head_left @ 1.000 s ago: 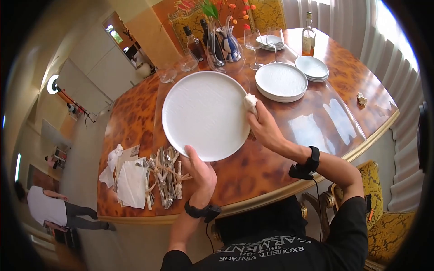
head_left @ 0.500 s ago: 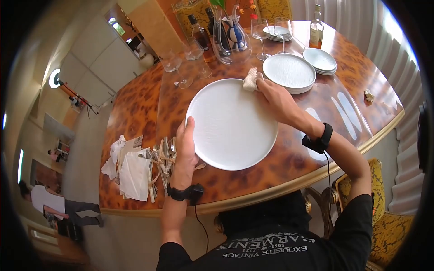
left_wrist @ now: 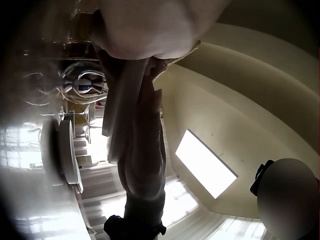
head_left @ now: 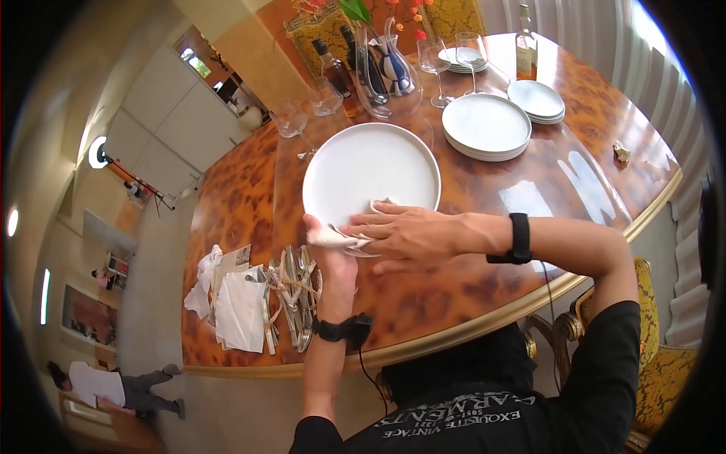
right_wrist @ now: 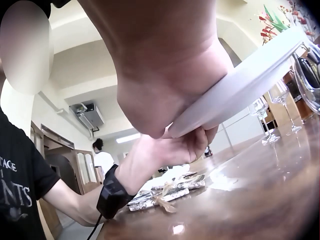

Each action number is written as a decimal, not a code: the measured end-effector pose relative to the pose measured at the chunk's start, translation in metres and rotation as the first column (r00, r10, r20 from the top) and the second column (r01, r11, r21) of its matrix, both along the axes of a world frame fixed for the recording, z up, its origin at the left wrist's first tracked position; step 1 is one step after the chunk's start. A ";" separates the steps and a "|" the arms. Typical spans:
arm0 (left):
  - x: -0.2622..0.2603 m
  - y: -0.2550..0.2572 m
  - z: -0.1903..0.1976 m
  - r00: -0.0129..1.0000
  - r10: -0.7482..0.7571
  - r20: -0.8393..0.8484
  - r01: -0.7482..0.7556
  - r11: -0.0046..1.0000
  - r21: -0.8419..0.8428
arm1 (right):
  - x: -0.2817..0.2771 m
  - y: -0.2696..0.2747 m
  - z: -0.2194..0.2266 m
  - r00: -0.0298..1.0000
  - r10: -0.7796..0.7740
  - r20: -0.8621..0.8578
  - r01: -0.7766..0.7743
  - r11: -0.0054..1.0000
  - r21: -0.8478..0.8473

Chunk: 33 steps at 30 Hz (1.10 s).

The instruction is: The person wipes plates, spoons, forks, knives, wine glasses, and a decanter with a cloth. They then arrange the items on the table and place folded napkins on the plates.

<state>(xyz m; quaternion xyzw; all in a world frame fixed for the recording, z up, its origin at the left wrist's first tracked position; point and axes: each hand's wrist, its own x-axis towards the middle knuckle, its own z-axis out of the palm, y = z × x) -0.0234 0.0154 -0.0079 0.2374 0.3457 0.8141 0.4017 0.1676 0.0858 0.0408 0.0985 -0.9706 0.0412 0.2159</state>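
A large white plate [head_left: 370, 163] is held tilted above the table in the head view. My left hand [head_left: 336, 265] grips its near left rim, thumb at the edge and the other fingers hidden underneath. My right hand [head_left: 416, 236] lies over the near part of the plate, fingers stretched out to the left. Under those fingers is a crumpled off-white cloth [head_left: 333, 237], pressed against the plate and showing at the near rim. The right wrist view shows the plate [right_wrist: 240, 85] edge-on, with the left hand [right_wrist: 172, 150] below it.
Cutlery bundles [head_left: 291, 295] and white napkins [head_left: 240, 306] lie left of the plate. Stacked large plates [head_left: 486, 125] and smaller plates [head_left: 537, 100] stand at the right. Wine glasses [head_left: 435, 64], a glass decanter [head_left: 387, 83] and bottles [head_left: 333, 68] stand at the back.
The right hand with the cloth has moved from the plate's far right rim to its near left part, fingers now stretched out. The left hand has shifted lower, toward the near rim.
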 end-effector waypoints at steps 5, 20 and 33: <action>0.006 -0.003 0.010 0.965 0.135 -0.224 -0.165 0.979 -0.120 | 0.012 0.071 0.014 0.945 -0.327 0.030 0.322 0.940 0.116; -0.003 -0.012 0.015 0.980 0.119 -0.158 -0.139 0.982 -0.124 | 0.135 0.042 0.030 0.837 -0.483 -0.259 0.346 0.832 -0.433; -0.013 -0.019 0.008 0.990 0.117 -0.083 -0.127 0.982 -0.137 | 0.357 0.157 -0.042 0.194 -0.968 0.159 0.974 0.170 -0.151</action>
